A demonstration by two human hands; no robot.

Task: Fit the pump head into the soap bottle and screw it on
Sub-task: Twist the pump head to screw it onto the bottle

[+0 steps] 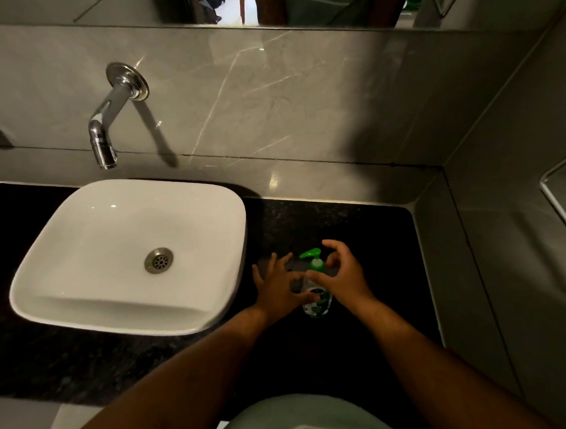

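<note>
Soap bottle [316,302] stands upright on the dark speckled desk [357,237], just right of the white basin [131,253] and well in front of the grey marble wall. Bottle is clear with a green-and-white label. Green pump head [313,257] sits on top of the bottle neck, nozzle pointing left and away from the person. Whether its collar is threaded tight cannot be told.

Left hand [278,287] is at the bottle's left side, fingers [272,263] spread and pointing away, thumb reaching across the bottle's front. It looks like a loose steadying hold on the body, but real contact is hard to tell from this angle.

Right hand [341,271] is at the right of the pump, fingers curled in a wide C around the pump head without clearly touching it; thumb tip lies near the green collar. Grip on the collar cannot be told for sure.

Chrome wall tap [109,124] hangs above the basin's far edge. Drain [159,260] is in the basin middle. Both bare forearms come up from the bottom edge.
</note>
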